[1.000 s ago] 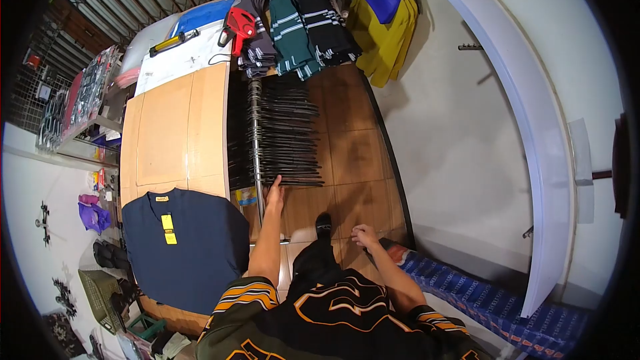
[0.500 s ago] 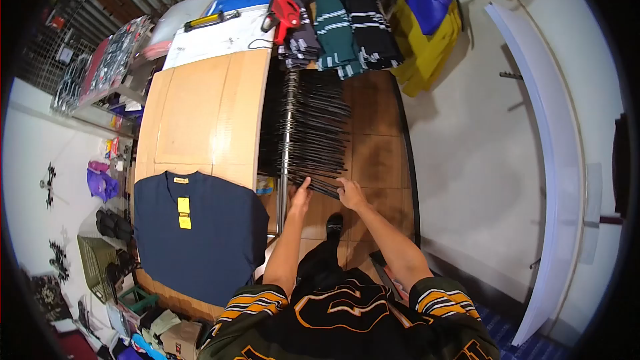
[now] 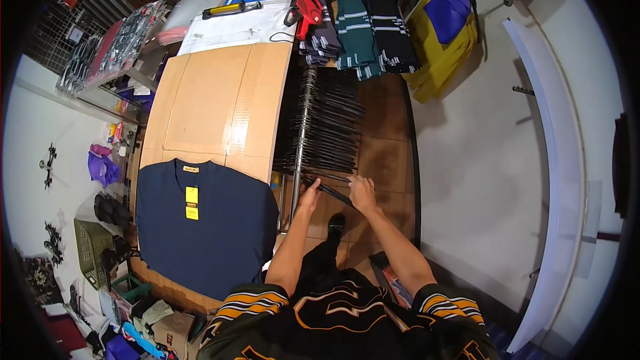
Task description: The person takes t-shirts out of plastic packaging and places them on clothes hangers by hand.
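Note:
A black clothes hanger (image 3: 335, 194) stretches slantwise between my two hands, at the near end of the rail. My right hand (image 3: 362, 193) is closed around its right part. At its left end, my left hand (image 3: 309, 197) grips it beside the metal rail (image 3: 304, 120). Many more black hangers (image 3: 337, 127) hang packed along that rail, just beyond my hands. On the table to the left lies a navy T-shirt (image 3: 207, 227), spread flat, with a yellow tag (image 3: 192, 203) below its collar.
A cardboard sheet (image 3: 213, 100) covers the table. Striped socks (image 3: 353, 27), a red tool (image 3: 308, 13) and a yellow-and-black tool (image 3: 225, 9) lie at the far end. Yellow and purple garments (image 3: 443, 40) hang on the right wall. A green crate (image 3: 90, 250) stands at left.
The hanger between my hands now stands apart from the row and slopes more steeply. My right hand has shifted right and its fingers have curled. The camera view has turned slightly.

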